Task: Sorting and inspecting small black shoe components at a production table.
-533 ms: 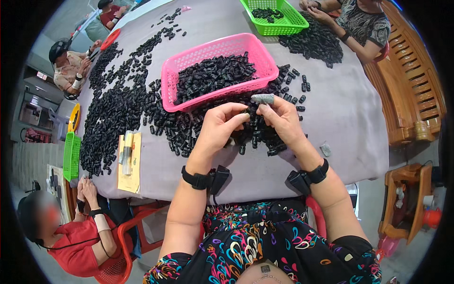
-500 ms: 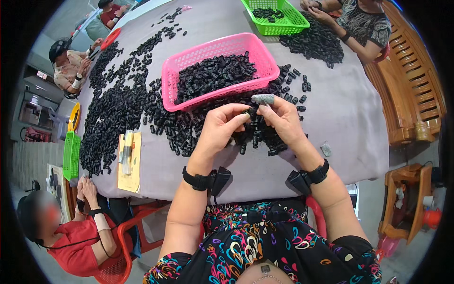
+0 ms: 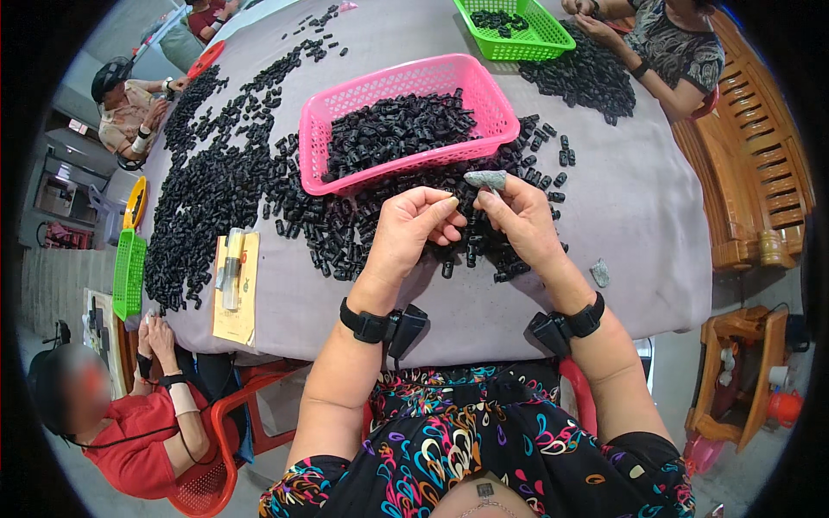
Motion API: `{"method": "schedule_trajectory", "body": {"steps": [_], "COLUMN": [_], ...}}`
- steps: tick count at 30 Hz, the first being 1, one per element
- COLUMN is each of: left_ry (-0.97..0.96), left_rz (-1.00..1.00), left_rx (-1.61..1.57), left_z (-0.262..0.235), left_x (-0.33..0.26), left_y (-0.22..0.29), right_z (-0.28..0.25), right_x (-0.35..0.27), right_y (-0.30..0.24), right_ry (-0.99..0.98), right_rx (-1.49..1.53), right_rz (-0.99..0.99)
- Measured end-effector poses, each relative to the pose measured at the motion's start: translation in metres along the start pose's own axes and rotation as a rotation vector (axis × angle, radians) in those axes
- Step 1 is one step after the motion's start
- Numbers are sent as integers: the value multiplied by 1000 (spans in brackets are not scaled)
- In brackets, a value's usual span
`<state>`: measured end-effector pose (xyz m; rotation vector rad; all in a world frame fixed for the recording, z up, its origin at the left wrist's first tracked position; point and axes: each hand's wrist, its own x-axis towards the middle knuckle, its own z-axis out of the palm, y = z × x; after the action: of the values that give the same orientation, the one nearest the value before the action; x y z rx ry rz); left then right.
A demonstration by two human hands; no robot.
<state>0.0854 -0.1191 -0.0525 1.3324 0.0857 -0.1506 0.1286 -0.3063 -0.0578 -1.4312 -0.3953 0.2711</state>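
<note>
My left hand (image 3: 413,226) is held over a heap of small black cylindrical parts (image 3: 341,233), thumb and forefinger pinched together. Whatever lies in that pinch is too small to make out. Just to its right, my right hand (image 3: 522,223) has its thumb pressed toward the forefinger, which wears a grey finger wrap (image 3: 485,180). Anything under that thumb is hidden from me. Directly beyond both hands stands a pink perforated basket (image 3: 509,127), partly filled with the same black parts. Each of my wrists carries a black strap with a small box.
A green basket (image 3: 553,47) stands at the far right near a co-worker (image 3: 669,60). More parts spread along the left. A yellow envelope (image 3: 245,319) bears a clear tube. A grey scrap (image 3: 600,272) lies at right. Another person in red (image 3: 155,432) sits at left.
My two hands have drawn slightly apart, and the left hand's lower fingers show more openly. The whole view has shifted a little.
</note>
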Motion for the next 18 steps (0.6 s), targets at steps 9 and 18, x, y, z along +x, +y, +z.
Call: {"method": "schedule_trajectory", "body": {"steps": [9, 18], "left_ry": [-148, -161], "left_rz": [-91, -72], "left_rx": [-37, 17], "left_z": [1, 4], "left_x": [0, -3], "left_y": [-2, -1], "right_z": [-2, -2], "right_x": [0, 0], "right_y": [7, 4], "right_ry": [-54, -67], "right_rx": [-23, -22], "right_rz": [-75, -37]}}
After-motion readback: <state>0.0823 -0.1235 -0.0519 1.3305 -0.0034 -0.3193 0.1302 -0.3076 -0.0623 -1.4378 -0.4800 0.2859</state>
